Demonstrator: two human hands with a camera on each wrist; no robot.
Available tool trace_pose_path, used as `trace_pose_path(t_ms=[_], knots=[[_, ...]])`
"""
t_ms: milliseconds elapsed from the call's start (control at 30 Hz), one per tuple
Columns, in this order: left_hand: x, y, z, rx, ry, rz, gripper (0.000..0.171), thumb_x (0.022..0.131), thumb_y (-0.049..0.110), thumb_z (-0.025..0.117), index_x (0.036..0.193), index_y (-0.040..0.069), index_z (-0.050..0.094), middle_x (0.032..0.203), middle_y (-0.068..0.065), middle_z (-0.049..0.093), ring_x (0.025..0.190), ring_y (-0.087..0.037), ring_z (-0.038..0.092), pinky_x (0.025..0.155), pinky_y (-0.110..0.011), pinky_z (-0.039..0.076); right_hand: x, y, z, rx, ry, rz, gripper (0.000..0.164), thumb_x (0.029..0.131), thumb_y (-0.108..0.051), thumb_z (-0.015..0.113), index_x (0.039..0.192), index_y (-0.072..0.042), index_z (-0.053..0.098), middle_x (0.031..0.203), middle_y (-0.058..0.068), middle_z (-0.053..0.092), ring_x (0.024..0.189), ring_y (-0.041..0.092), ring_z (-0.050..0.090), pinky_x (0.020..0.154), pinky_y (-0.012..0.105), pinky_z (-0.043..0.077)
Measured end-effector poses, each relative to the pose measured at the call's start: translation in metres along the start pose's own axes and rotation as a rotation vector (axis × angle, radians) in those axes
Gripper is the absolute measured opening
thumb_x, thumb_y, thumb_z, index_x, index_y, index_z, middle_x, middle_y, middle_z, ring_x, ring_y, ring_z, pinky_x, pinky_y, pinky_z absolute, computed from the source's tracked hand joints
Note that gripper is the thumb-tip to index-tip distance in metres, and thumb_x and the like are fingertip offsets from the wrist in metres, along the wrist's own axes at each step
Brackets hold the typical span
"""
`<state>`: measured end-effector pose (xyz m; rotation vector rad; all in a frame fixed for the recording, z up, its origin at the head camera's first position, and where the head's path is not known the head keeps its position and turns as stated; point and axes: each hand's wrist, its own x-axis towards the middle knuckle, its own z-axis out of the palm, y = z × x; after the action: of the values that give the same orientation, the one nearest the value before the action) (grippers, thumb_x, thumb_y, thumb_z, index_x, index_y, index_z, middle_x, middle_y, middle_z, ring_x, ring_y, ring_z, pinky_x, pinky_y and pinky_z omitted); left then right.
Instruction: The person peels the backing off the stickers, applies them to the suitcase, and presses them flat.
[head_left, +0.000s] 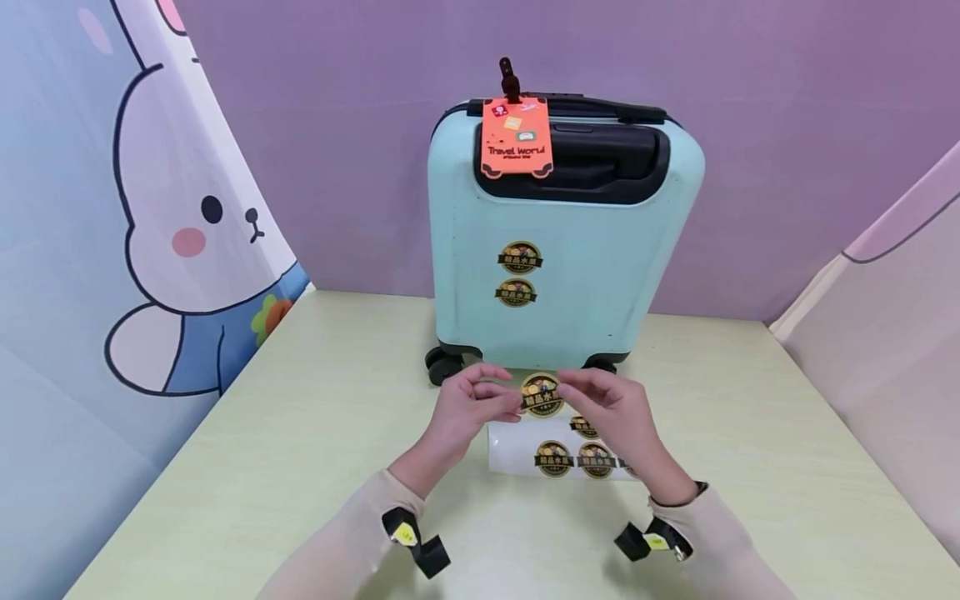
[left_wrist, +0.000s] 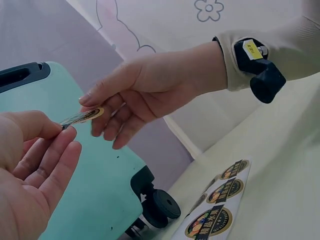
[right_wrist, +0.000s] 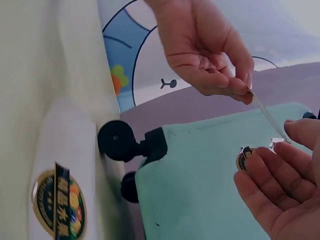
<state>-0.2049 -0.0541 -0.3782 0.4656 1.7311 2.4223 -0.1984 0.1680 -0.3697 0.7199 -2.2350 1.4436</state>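
Head view: left hand point(head_left: 474, 403) and right hand point(head_left: 611, 412), each pinching 1 side of a round sticker point(head_left: 542, 395) held between them; white sticker sheet point(head_left: 513, 450) on the counter point(head_left: 315, 467) at 5 o'clock from the round sticker; turquoise suitcase point(head_left: 577, 283), bearing 2 similar stickers point(head_left: 520, 257), upright at 12 o'clock

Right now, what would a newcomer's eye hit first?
The upright mint-green suitcase toward the back of the table, orange tag at its top. Then the round black-and-gold sticker pinched between left hand and right hand, in front of the suitcase.
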Motion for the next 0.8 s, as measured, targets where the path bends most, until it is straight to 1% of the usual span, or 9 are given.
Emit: trace_pose_path(t_ms=[33, 100, 200, 267, 400, 467, 633, 700, 800], knots=[[0.0, 0.0, 0.0, 0.005, 0.001, 0.001, 0.022, 0.087, -0.015, 0.064, 0.105, -0.004, 0.061, 0.081, -0.001, 0.074, 0.072, -0.016, 0.072, 0.072, -0.034, 0.061, -0.001, 0.0, -0.001, 0.034, -0.014, 0.058, 0.013, 0.092, -0.001, 0.069, 0.104, 0.0, 0.074, 0.085, 0.006, 0.072, 0.068, 0.009, 0.064, 0.056, 0.023, 0.052], [0.0, 0.0, 0.0, 0.021, 0.002, 0.004, 0.021, 0.087, -0.014, 0.065, 0.106, -0.006, 0.06, 0.082, -0.003, 0.074, 0.071, -0.016, 0.072, 0.072, -0.034, 0.061, -0.001, 0.001, -0.002, 0.102, -0.039, 0.148, 0.012, 0.094, -0.006, 0.068, 0.102, 0.001, 0.073, 0.08, 0.005, 0.072, 0.066, 0.01, 0.064, 0.05, 0.025, 0.048], [0.0, 0.0, 0.0, 0.06, 0.0, 0.018, 0.023, 0.086, -0.015, 0.066, 0.107, -0.01, 0.059, 0.084, -0.008, 0.075, 0.071, -0.015, 0.072, 0.071, -0.034, 0.061, -0.002, 0.002, -0.003, 0.176, -0.067, 0.21, 0.012, 0.095, -0.008, 0.067, 0.1, 0.003, 0.072, 0.077, 0.006, 0.072, 0.067, 0.014, 0.067, 0.046, 0.025, 0.045], [0.001, -0.001, -0.001, 0.093, -0.005, 0.032, 0.024, 0.086, -0.015, 0.067, 0.108, -0.012, 0.058, 0.086, -0.012, 0.074, 0.071, -0.015, 0.071, 0.071, -0.035, 0.061, -0.002, 0.003, -0.004, 0.196, -0.074, 0.211, 0.011, 0.095, -0.006, 0.067, 0.097, 0.004, 0.071, 0.077, 0.007, 0.072, 0.069, 0.015, 0.069, 0.047, 0.025, 0.046], [0.003, -0.002, -0.002, 0.15, -0.004, 0.065, 0.025, 0.084, -0.015, 0.068, 0.107, -0.013, 0.057, 0.089, -0.02, 0.073, 0.07, -0.016, 0.071, 0.071, -0.035, 0.061, -0.001, 0.004, -0.004, 0.185, -0.069, 0.192, 0.008, 0.093, -0.005, 0.069, 0.093, 0.002, 0.072, 0.077, 0.011, 0.071, 0.064, 0.014, 0.065, 0.046, 0.024, 0.044], [0.005, -0.003, -0.002, 0.178, 0.003, 0.082, 0.025, 0.084, -0.015, 0.069, 0.107, -0.013, 0.058, 0.09, -0.023, 0.072, 0.069, -0.016, 0.071, 0.071, -0.035, 0.061, -0.001, 0.005, -0.003, 0.177, -0.066, 0.191, 0.008, 0.093, -0.005, 0.069, 0.092, 0.001, 0.073, 0.077, 0.013, 0.071, 0.064, 0.015, 0.065, 0.047, 0.024, 0.045], [0.01, -0.008, -0.005, 0.263, 0.023, 0.125, 0.024, 0.084, -0.012, 0.07, 0.105, -0.011, 0.06, 0.088, -0.023, 0.072, 0.068, -0.015, 0.07, 0.071, -0.032, 0.061, 0.001, 0.006, -0.001, 0.158, -0.061, 0.209, 0.009, 0.092, -0.007, 0.071, 0.092, 0.001, 0.074, 0.078, 0.014, 0.072, 0.068, 0.021, 0.069, 0.05, 0.024, 0.048], [0.012, -0.009, -0.007, 0.297, 0.033, 0.143, 0.023, 0.084, -0.011, 0.071, 0.104, -0.01, 0.061, 0.088, -0.023, 0.072, 0.069, -0.015, 0.07, 0.07, -0.031, 0.06, 0.002, 0.008, 0.0, 0.147, -0.058, 0.212, 0.009, 0.092, -0.007, 0.072, 0.092, 0.001, 0.075, 0.078, 0.014, 0.072, 0.068, 0.02, 0.069, 0.049, 0.025, 0.048], [0.014, -0.009, -0.008, 0.324, 0.058, 0.158, 0.023, 0.084, -0.01, 0.072, 0.104, -0.008, 0.061, 0.089, -0.023, 0.072, 0.07, -0.018, 0.071, 0.069, -0.031, 0.061, 0.004, 0.013, 0.003, 0.128, -0.052, 0.201, 0.008, 0.091, -0.006, 0.072, 0.092, 0.001, 0.075, 0.077, 0.013, 0.072, 0.067, 0.016, 0.068, 0.048, 0.026, 0.047]])
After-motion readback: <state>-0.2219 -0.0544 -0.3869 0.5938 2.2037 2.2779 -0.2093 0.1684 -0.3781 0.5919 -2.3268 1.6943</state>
